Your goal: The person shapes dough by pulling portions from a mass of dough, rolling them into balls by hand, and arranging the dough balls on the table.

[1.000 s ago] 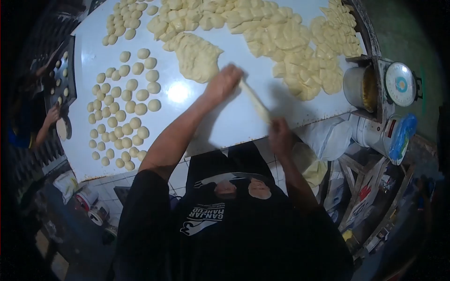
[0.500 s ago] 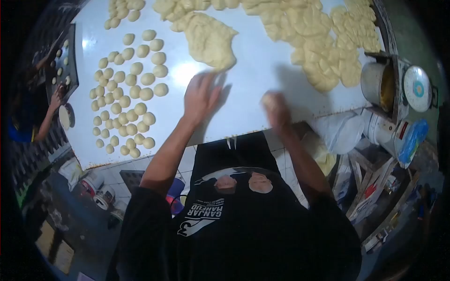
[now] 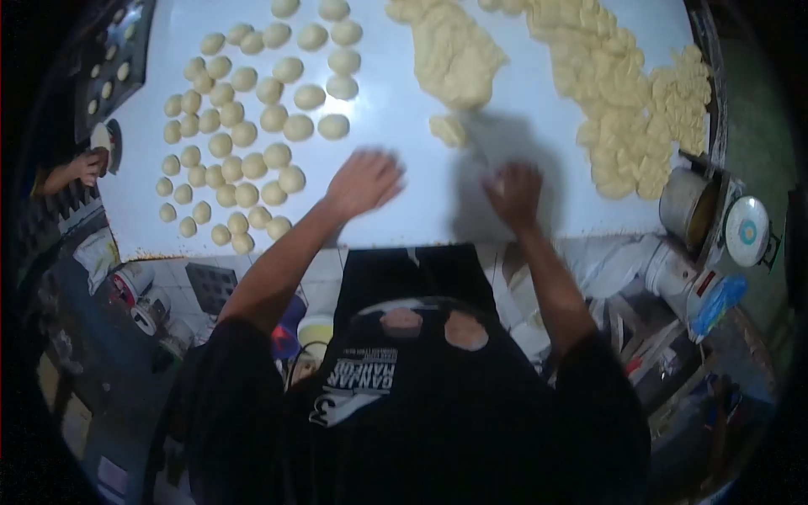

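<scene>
My left hand [image 3: 364,181] is above the near part of the white table [image 3: 404,220], its blurred fingers loosely bent and apart, with nothing visible in them. To the right, my right hand [image 3: 515,195] is also blurred; its fingers are bent, and whether they hold anything cannot be made out. A small torn-looking lump of dough [image 3: 448,130] lies beyond and between my hands, touched by neither. Just past it spreads a large flat piece of dough [image 3: 454,57]. Many round dough balls [image 3: 244,133] sit in loose rows left of my left hand.
Clustered pieces of dough [image 3: 602,109] cover the table's right side. A metal pot [image 3: 683,198] and a white lid [image 3: 747,229] are by the right edge. At the left, another person's hand [image 3: 87,167] is near a bowl [image 3: 103,139] and a dark tray [image 3: 126,84] with dough pieces.
The view has shifted. A small dough lump now lies apart from the large piece. My left hand has drawn back from the large piece's near edge. The other person's hand moved near the bowl.
</scene>
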A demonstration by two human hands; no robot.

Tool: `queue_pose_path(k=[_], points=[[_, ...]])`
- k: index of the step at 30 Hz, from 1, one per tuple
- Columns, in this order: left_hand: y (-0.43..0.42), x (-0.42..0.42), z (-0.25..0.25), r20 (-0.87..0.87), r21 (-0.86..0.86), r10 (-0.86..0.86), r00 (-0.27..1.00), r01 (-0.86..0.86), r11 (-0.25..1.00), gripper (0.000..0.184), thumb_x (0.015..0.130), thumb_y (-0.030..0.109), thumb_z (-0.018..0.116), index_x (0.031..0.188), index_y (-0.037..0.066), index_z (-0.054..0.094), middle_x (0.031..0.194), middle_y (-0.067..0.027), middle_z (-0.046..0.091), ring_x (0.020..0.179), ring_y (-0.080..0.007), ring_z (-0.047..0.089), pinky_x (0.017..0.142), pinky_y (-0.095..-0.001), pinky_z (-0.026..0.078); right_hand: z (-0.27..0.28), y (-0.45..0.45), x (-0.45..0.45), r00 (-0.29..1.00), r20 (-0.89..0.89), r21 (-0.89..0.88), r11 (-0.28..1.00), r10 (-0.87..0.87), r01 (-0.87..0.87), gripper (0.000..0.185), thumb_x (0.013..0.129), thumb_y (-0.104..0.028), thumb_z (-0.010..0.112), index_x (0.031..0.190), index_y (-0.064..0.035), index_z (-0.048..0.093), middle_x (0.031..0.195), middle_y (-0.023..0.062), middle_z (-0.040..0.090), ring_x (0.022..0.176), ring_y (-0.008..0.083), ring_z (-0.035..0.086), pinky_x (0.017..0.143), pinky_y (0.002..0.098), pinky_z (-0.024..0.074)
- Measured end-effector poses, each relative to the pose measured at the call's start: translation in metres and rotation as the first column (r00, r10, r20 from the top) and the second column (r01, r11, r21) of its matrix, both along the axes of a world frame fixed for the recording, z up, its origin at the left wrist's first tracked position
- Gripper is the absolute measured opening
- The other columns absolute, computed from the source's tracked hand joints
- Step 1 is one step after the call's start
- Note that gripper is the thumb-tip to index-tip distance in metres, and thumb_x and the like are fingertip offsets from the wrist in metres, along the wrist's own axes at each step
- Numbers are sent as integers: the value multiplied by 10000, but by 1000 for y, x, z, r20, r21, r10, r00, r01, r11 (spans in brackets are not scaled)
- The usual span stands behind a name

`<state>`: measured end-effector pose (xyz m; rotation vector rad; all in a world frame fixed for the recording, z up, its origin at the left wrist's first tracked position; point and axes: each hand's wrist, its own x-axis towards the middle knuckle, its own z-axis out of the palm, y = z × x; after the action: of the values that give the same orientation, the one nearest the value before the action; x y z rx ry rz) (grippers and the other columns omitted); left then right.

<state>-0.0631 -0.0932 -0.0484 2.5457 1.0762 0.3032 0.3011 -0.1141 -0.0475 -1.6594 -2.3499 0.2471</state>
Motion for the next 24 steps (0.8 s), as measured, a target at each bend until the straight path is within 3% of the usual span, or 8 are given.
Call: queue_pose_path(k=[2,8,10,12,18,20,22,24], points=[[6,68,6,278,-98,366,888,-353,931,314,912,355,793,1058,105,671,1088,-107,637,1010,-333,601,846,-469,470,-9,14,-46,986,-74,-26,989,-148,147,367,915,-435,783,955,-91,664,1013,140,613,1006,388,577,858,550,437],[-42,-11,-24,471,-201,35,882,68,977,212,871,226,832,929,100,671,943,-121,654,900,-354,627,846,-515,474,-30,-43,27,972,-229,-84,993,58,-79,350,903,-411,808,989,-105,662,1022,137,631,960,388,604,862,528,470],[7,3,-3,36,-70,210,977,-207,976,174,899,239,787,938,111,676,962,-103,669,916,-341,619,773,-487,468,-8,16,11,999,11,94,994,-50,49,390,856,-452,846,900,-121,643,925,103,602,848,359,604,769,532,454],[24,79,25,300,-62,588,752,-599,798,165,911,225,772,933,97,670,953,-106,670,913,-359,618,771,-507,453,-18,-23,-10,1000,-10,49,998,-27,27,387,850,-437,853,895,-120,635,933,106,599,865,357,602,774,530,451],[-67,19,-19,283,-220,291,914,-234,947,193,927,225,782,1003,72,692,1127,-149,678,1094,-384,626,975,-501,478,-7,0,48,952,-199,89,972,230,-217,417,836,-341,903,959,-85,597,937,127,612,866,379,587,795,513,444],[-19,49,7,19,-28,506,863,-505,863,231,931,267,779,995,71,675,1045,-139,656,1011,-385,599,934,-519,457,-18,45,30,992,-80,143,986,93,-81,418,789,-370,904,890,-103,599,935,98,592,925,343,591,834,497,467],[-7,106,12,254,-47,745,616,-762,646,265,940,302,770,978,71,644,1006,-140,627,946,-389,567,896,-537,437,-1,62,-18,946,-281,171,962,-160,213,395,796,-355,903,861,-106,603,937,97,594,914,336,587,818,489,463],[-61,116,7,209,-103,605,768,-598,795,238,931,232,767,1041,63,641,1062,-152,631,1014,-406,591,963,-527,444,-1,11,-4,961,-277,187,982,21,32,377,807,-343,899,839,-113,601,941,95,598,907,335,586,796,488,455]])
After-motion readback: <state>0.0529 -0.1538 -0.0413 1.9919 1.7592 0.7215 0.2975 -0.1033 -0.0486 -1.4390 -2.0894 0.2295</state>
